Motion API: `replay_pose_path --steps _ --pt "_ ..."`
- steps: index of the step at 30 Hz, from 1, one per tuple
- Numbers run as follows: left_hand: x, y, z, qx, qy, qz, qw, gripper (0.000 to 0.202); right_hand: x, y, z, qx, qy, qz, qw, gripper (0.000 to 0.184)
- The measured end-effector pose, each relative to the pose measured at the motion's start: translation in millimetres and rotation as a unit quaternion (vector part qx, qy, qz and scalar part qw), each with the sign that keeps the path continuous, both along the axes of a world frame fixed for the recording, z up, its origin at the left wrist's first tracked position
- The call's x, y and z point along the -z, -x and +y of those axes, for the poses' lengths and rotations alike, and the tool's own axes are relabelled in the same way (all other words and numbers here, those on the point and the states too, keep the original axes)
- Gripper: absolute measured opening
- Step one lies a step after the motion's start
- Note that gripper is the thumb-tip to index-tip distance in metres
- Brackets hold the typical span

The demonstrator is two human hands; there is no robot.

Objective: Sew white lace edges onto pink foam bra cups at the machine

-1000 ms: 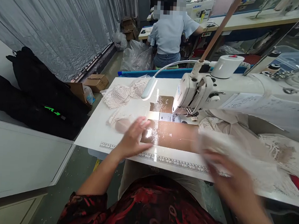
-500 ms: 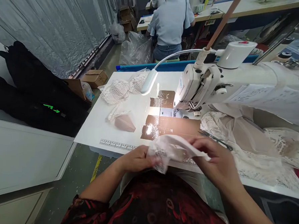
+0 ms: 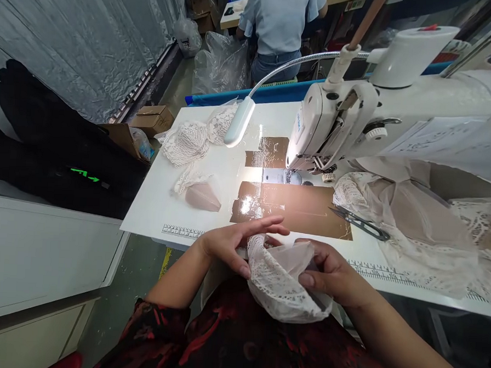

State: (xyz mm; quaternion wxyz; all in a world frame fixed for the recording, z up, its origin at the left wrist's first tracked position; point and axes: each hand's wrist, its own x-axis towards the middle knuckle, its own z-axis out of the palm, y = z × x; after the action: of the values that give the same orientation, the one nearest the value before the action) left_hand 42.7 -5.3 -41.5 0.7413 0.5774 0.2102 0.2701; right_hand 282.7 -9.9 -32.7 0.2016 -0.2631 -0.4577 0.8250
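Note:
Both my hands hold a small white lace cup piece (image 3: 279, 284) just in front of the sewing table's near edge, above my lap. My left hand (image 3: 236, 244) pinches its left rim with the thumb, the other fingers stretched over it. My right hand (image 3: 333, 274) is closed on its right side. The white sewing machine (image 3: 356, 121) stands behind, its needle area over a shiny brown plate (image 3: 297, 206). Thread snips (image 3: 361, 223) lie on that plate's right end.
A finished beige-and-lace piece (image 3: 199, 195) and a pile of lace cups (image 3: 190, 142) lie on the white table (image 3: 157, 212) at left. More lace and beige fabric (image 3: 416, 231) is heaped at right. Another person (image 3: 278, 26) sits at a bench beyond. Black bags (image 3: 45, 146) lie left.
My right hand brought a lace piece from the right-hand heap to the table's near edge. My left hand left the table and took hold of it; the piece now hangs cupped between both hands.

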Motion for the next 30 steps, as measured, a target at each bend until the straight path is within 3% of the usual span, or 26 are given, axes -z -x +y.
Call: replay_pose_path --steps 3,5,7,11,14,17,19,21,23,25,26,28,30 --pt "1.8 7.5 -2.4 -0.088 -0.008 0.052 0.995 0.072 0.3 -6.4 5.7 0.071 -0.019 -0.062 0.995 0.04" --pt "2.3 10.3 -5.2 -0.193 -0.042 0.099 0.975 0.042 1.9 -8.7 8.2 0.118 -0.056 -0.111 0.985 0.05" --pt "0.8 11.6 -7.2 -0.266 -0.102 0.127 0.95 0.028 5.3 -9.9 9.6 0.167 -0.11 -0.158 0.967 0.061" --pt "-17.3 10.2 -11.4 -0.287 -0.261 0.17 0.906 0.019 14.3 -10.5 10.9 0.217 -0.236 -0.226 0.92 0.069" --pt "-41.9 1.1 -18.1 -0.239 -0.354 0.177 0.887 0.013 15.4 -7.0 11.5 0.205 -0.312 -0.248 0.894 0.054" --pt "-61.3 -16.5 -26.0 -0.093 -0.378 0.158 0.907 0.011 9.7 -0.2 11.6 0.183 -0.336 -0.253 0.888 0.038" --pt "-64.1 -28.2 -28.6 0.019 -0.389 0.168 0.906 0.011 5.0 2.9 11.2 0.172 -0.346 -0.258 0.885 0.029" --pt "-57.6 -34.8 -27.1 0.064 -0.41 0.224 0.882 0.014 2.2 2.4 10.3 0.174 -0.36 -0.257 0.88 0.022" --pt "-45.5 -33.1 -21.8 0.001 -0.425 0.355 0.833 0.019 1.9 -1.7 9.3 0.185 -0.367 -0.249 0.877 0.017" --pt "-33.9 -24.6 -15.4 -0.122 -0.41 0.48 0.765 0.024 3.8 -7.6 8.6 0.192 -0.364 -0.245 0.878 0.015" --pt "-30.0 -19.3 -13.0 -0.169 -0.393 0.505 0.749 0.027 5.4 -10.2 8.5 0.192 -0.362 -0.247 0.878 0.015" --pt "-27.3 -10.5 -11.1 -0.221 -0.376 0.469 0.768 0.027 8.8 -13.3 9.2 0.194 -0.359 -0.256 0.876 0.016" --pt "-29.7 -8.6 -13.7 -0.243 -0.408 0.369 0.799 0.018 12.0 -13.0 10.8 0.206 -0.355 -0.262 0.873 0.017"
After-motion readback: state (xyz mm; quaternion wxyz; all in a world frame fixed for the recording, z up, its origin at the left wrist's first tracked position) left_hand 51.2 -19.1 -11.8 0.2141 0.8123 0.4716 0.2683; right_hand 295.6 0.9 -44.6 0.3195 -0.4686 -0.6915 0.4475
